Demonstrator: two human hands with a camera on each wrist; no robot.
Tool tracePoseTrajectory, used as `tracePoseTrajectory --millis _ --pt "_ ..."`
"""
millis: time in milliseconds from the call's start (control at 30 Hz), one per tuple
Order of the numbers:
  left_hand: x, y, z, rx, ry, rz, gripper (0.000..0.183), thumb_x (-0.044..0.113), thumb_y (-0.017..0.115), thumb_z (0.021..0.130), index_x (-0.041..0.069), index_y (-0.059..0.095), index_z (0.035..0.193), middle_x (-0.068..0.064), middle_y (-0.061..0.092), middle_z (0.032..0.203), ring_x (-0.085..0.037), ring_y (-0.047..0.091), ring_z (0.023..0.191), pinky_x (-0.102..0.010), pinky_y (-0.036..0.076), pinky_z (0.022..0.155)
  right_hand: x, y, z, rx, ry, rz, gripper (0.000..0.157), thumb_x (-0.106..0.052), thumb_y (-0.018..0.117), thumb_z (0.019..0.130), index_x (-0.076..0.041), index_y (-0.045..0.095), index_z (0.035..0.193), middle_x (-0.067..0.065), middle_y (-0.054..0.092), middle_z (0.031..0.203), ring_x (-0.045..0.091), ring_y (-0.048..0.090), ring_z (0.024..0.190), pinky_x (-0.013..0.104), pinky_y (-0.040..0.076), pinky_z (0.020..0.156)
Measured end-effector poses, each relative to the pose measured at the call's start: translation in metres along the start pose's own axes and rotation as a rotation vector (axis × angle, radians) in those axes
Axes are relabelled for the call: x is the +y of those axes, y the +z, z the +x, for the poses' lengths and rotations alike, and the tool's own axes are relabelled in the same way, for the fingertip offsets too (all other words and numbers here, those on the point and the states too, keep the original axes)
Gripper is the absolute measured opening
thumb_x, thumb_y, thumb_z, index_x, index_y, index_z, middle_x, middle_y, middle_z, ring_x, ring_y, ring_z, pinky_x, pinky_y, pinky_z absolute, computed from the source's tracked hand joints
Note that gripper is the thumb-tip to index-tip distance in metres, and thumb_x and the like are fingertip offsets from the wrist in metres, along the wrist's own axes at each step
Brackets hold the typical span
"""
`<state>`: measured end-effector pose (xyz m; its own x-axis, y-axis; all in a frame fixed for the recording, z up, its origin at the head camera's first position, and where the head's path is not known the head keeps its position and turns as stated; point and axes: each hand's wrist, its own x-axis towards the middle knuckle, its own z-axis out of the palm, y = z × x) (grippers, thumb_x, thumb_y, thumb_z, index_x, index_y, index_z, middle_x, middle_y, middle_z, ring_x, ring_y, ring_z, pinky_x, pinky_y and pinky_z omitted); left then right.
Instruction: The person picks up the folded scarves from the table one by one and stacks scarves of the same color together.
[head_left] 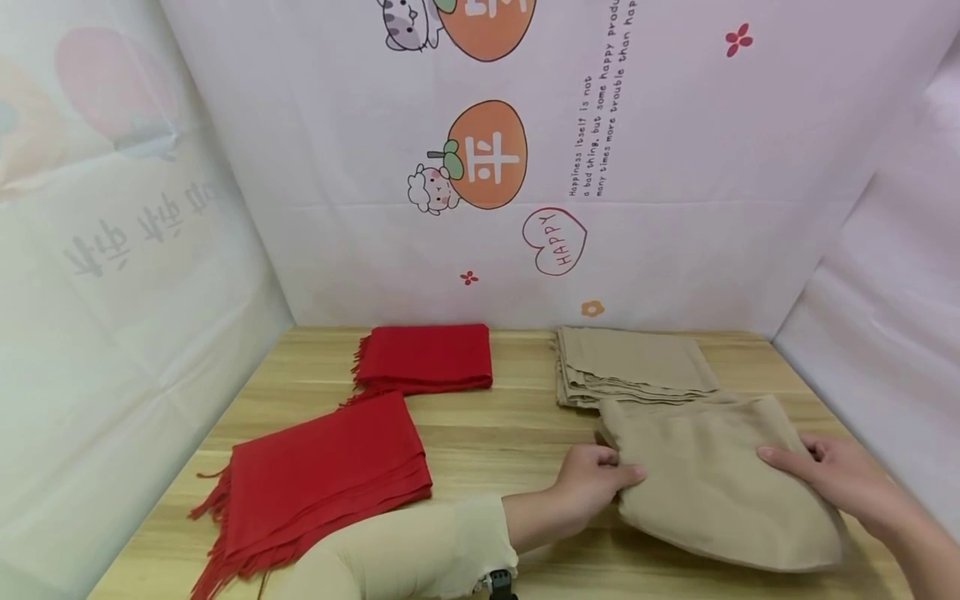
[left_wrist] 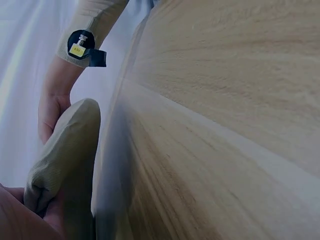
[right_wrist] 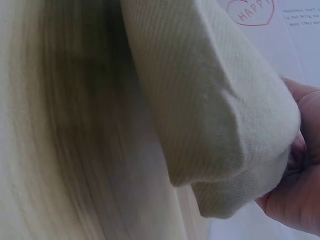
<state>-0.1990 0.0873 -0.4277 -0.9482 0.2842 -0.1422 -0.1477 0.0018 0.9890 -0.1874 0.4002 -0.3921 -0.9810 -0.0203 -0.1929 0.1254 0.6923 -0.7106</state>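
Note:
A folded beige scarf is held between both hands over the right front of the table, its lower edge sagging in a curve. My left hand pinches its left edge, thumb on top and fingers beneath. On the opposite side my right hand grips the right edge, with the thumb lying on the upper face. In the right wrist view, the folded layers of the scarf hang beside the right hand. The left wrist view catches the cloth raised over the tabletop edge.
Another folded beige scarf lies right behind the held one. On the left are two folded red scarves with fringes, one at the back and one nearer. Printed white cloth walls enclose the wooden table at the back and sides.

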Motion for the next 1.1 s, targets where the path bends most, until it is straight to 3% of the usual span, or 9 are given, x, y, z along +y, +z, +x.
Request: tracePoseTrajectory --millis 367,700,900,1100 --pt "-0.004 -0.016 -0.011 -0.021 -0.011 0.05 0.013 0.012 0.073 0.086 0.001 0.071 0.079 0.004 0.058 0.065 -0.006 0.049 0.058 -0.021 0.041 0.052 -0.002 0.015 0.007 -0.068 -0.062 0.058 0.055 -0.033 0.054 0.1 0.014 0.05 0.127 0.01 0.067 0.086 0.024 0.066 0.069 0.037 0.055 0.06" --pt "-0.011 -0.023 -0.019 -0.038 -0.025 0.014 0.01 0.008 0.072 0.087 -0.002 0.072 0.088 -0.001 0.067 0.076 -0.009 0.062 0.069 -0.024 0.051 0.061 -0.001 0.025 0.008 -0.129 -0.083 0.112 0.06 -0.03 0.054 0.101 0.019 0.041 0.132 0.011 0.068 0.088 0.025 0.067 0.072 0.037 0.055 0.062" --pt "-0.017 -0.024 -0.021 -0.028 -0.052 -0.012 0.009 0.006 0.072 0.087 -0.002 0.072 0.092 -0.001 0.068 0.08 -0.012 0.065 0.074 -0.028 0.055 0.065 0.001 0.03 0.007 -0.106 -0.097 0.089 0.056 -0.029 0.055 0.1 0.017 0.045 0.13 0.009 0.068 0.088 0.021 0.066 0.071 0.035 0.054 0.061" --pt "-0.02 -0.027 -0.025 -0.024 -0.049 -0.015 0.008 0.006 0.072 0.086 -0.002 0.072 0.09 -0.001 0.068 0.078 -0.011 0.065 0.072 -0.028 0.055 0.063 0.005 0.032 0.007 -0.136 -0.153 0.114 0.048 -0.024 0.055 0.101 0.015 0.05 0.127 0.008 0.068 0.089 0.02 0.066 0.071 0.035 0.054 0.061"
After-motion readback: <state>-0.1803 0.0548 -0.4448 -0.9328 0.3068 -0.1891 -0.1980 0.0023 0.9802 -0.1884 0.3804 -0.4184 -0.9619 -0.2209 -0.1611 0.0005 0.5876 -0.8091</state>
